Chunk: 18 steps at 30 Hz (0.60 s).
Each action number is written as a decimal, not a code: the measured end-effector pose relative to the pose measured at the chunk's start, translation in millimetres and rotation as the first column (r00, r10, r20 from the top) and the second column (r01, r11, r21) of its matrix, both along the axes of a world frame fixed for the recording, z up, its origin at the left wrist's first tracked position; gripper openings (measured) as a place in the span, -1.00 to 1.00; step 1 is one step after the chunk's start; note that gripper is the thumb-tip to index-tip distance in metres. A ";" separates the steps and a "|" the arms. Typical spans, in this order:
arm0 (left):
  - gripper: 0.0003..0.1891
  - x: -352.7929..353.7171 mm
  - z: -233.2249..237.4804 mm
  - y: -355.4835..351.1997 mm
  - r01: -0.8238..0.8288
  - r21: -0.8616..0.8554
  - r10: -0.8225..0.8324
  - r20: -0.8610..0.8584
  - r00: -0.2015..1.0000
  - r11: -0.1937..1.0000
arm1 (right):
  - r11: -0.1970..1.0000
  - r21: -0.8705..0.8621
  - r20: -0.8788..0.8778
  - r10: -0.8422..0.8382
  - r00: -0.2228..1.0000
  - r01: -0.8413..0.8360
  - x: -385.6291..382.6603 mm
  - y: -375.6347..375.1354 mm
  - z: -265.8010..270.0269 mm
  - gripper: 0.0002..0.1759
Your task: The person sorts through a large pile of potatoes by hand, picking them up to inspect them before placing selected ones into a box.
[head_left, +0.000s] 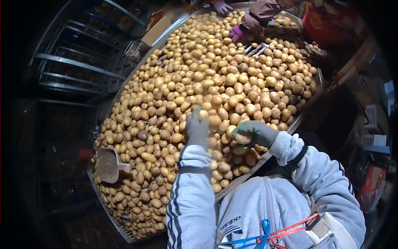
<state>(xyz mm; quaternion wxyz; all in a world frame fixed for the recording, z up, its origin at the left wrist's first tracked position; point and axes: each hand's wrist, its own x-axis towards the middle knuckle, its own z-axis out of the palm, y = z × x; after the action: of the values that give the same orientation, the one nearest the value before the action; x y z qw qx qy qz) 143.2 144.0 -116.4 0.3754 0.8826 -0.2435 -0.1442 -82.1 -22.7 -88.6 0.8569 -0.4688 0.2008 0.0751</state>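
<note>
Clearly, right hand (253, 132) cups a small, oval, tan potato (242, 138).

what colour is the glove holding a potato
Green, on the right hand, curled around a tan round potato; head view.

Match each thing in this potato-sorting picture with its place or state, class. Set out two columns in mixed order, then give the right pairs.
Column one
1. left hand
2. right hand
3. scoop
4. co-worker's purple glove

Column two
A. lies on the potatoes, far to the left of both hands
B. grips one potato
C. at the far side of the heap
D. in a grey glove, stretched out over the heap

Pairs: 1-D, 2-B, 3-A, 4-C
</note>
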 end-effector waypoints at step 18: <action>-0.44 -145.6 66.7 -0.4 0.216 -0.172 -0.274 -0.504 0.819 0.961 | 0.835 -0.232 0.004 -0.511 0.859 0.498 -165.0 -99.2 17.2 -0.58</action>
<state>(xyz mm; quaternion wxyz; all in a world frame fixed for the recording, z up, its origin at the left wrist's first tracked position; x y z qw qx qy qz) -2.4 143.6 -49.8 0.4524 0.7497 -0.2512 -0.4124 -247.1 -121.9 -71.4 0.7815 -0.4906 0.3492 -0.1630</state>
